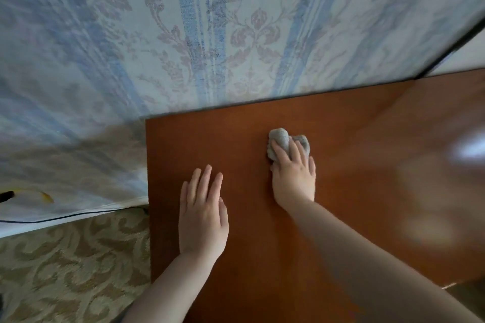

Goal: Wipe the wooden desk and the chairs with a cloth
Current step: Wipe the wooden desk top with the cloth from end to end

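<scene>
One wooden desk, one cloth and two bare hands are in view. The desk has a smooth reddish-brown top with a soft glare towards its right edge; its far edge runs along a patterned blue and white fabric, and its left edge stands above a beige patterned carpet. The cloth is small, grey and crumpled into a lump, lying on the tabletop nearer the far edge than the near one, about midway between left and right. The right hand presses down on it, fingers spread over its near part and slightly bent. The left hand lies flat on the bare wood near the left edge, fingers straight and close together, holding nothing.
</scene>
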Demonstrator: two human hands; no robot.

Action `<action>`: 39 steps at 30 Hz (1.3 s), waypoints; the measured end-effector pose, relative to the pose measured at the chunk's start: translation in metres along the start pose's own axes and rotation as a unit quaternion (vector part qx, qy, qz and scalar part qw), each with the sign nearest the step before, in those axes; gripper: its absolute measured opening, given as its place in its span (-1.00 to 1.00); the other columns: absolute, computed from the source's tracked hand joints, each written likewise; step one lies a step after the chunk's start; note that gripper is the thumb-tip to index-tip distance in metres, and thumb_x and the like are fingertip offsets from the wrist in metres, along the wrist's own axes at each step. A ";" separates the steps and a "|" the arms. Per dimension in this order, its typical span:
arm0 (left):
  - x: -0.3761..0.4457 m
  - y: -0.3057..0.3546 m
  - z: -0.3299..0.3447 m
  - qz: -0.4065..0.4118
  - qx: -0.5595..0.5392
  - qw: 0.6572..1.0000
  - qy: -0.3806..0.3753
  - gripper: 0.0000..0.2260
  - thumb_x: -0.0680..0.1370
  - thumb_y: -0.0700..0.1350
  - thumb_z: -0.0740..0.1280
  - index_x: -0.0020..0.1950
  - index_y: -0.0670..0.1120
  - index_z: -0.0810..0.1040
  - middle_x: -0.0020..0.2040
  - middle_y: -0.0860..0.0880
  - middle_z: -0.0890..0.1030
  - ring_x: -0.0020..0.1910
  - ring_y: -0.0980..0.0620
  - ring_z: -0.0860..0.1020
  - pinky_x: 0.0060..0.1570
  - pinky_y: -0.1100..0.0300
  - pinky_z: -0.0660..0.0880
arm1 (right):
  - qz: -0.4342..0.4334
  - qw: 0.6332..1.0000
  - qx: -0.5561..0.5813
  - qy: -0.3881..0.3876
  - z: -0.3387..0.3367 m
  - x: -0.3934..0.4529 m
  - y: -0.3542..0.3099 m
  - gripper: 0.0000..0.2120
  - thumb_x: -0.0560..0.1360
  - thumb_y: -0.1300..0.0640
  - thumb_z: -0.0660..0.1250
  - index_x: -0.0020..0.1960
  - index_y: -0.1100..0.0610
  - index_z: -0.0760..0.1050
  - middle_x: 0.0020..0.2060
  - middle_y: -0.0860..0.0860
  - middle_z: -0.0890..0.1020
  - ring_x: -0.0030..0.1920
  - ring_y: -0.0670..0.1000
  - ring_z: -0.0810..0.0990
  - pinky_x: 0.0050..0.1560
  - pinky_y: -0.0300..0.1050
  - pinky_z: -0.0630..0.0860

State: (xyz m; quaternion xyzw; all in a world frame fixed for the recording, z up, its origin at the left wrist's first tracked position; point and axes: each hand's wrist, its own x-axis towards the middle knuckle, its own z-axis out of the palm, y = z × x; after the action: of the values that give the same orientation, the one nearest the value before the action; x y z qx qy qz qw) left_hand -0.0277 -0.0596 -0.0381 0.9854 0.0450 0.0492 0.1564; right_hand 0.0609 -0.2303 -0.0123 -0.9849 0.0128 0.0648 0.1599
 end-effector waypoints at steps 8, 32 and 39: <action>-0.025 0.053 0.014 -0.003 0.000 0.999 -0.054 -0.53 0.61 -0.08 -0.03 0.51 -0.06 0.29 0.53 -0.02 0.26 0.53 0.00 0.15 0.50 0.00 0.09 | -0.256 0.956 -0.132 -0.055 -0.013 -0.078 0.078 -0.50 0.65 -0.09 -0.04 0.57 -0.21 -0.03 0.57 -0.06 0.05 0.56 -0.07 -0.09 0.52 0.03 -0.19; -0.068 0.132 0.032 -0.039 0.018 0.998 -0.041 -0.59 0.67 -0.05 -0.03 0.50 -0.03 0.32 0.51 -0.02 0.29 0.52 -0.01 0.17 0.49 -0.02 0.10 | -0.199 0.979 -0.005 -0.040 -0.021 -0.148 0.120 -0.58 0.61 0.00 0.05 0.45 -0.19 0.30 0.50 -0.09 0.27 0.53 -0.04 0.12 0.54 0.03 -0.08; -0.097 0.140 0.038 -0.051 0.003 0.999 -0.013 -0.63 0.65 -0.12 0.11 0.47 -0.03 0.36 0.49 -0.03 0.33 0.51 -0.03 0.21 0.47 -0.02 0.09 | -0.197 0.977 -0.064 -0.041 -0.050 -0.113 0.211 -0.66 0.52 -0.03 0.31 0.28 -0.16 0.40 0.43 0.01 0.38 0.50 0.07 0.20 0.52 0.04 0.03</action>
State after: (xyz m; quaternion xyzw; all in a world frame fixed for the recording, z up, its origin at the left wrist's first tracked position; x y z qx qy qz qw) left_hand -0.1089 -0.2140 -0.0377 0.9830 0.0929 0.0286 0.1558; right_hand -0.0543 -0.4462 -0.0164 -0.9727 -0.1926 0.0732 0.1064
